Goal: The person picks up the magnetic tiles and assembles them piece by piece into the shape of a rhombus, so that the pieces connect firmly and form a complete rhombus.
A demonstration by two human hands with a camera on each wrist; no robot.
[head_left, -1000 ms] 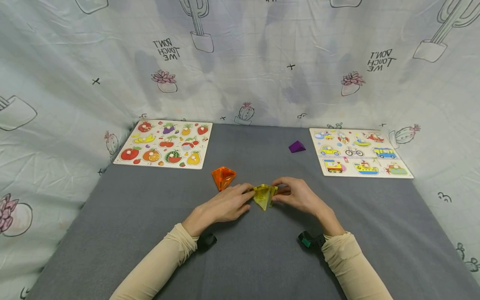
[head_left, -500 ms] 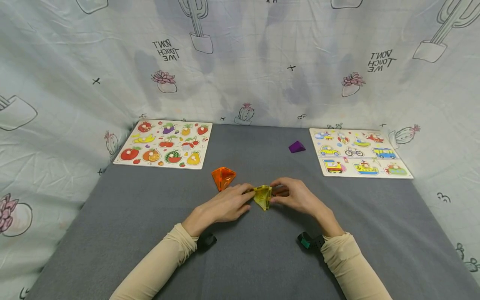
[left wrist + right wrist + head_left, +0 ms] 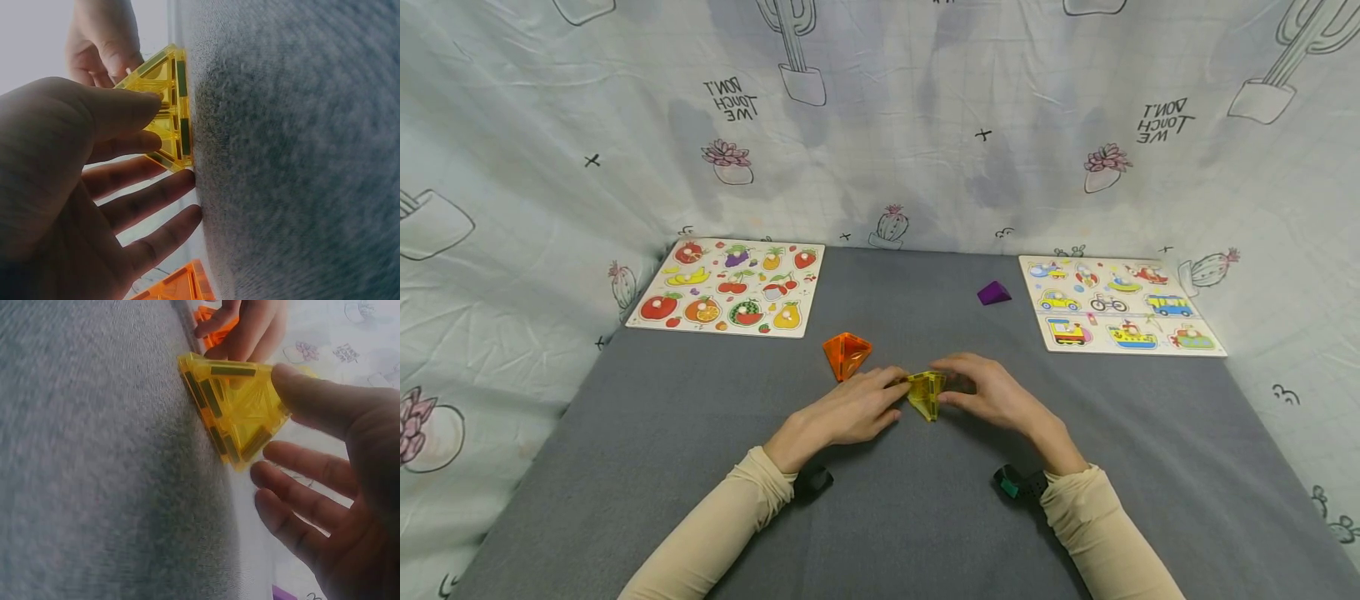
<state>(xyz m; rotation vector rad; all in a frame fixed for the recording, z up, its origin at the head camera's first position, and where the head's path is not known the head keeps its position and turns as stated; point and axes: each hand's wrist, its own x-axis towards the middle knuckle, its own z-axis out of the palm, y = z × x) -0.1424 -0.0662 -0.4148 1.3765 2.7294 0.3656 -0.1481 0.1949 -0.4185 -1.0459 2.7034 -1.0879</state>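
Clear yellow triangular magnetic tiles (image 3: 927, 393), joined into a small pyramid-like shape, stand on the grey cloth between both hands. Dark magnet strips show along their edges (image 3: 232, 370). On the left side, my left hand (image 3: 853, 408) holds the tiles, its thumb (image 3: 128, 109) against a face and the outer fingers spread. My right hand (image 3: 992, 392) has its thumb (image 3: 312, 400) on one face and its index finger at the back edge in the head view; the other fingers lie apart from the tiles. Part of the right index finger is hidden in the right wrist view.
An orange magnetic-tile pyramid (image 3: 847, 356) sits just behind the left hand. Farther back is a purple block-like piece (image 3: 994, 293). A fruit puzzle board (image 3: 711, 300) lies at the back left, a vehicle puzzle board (image 3: 1108, 321) at the back right. Patterned cloth (image 3: 880, 125) hangs behind.
The right-hand flap of the yellow tiles has swung in against the rest, making the shape narrower. My right hand has shifted slightly left and its fingers have spread; the left hand stays put.
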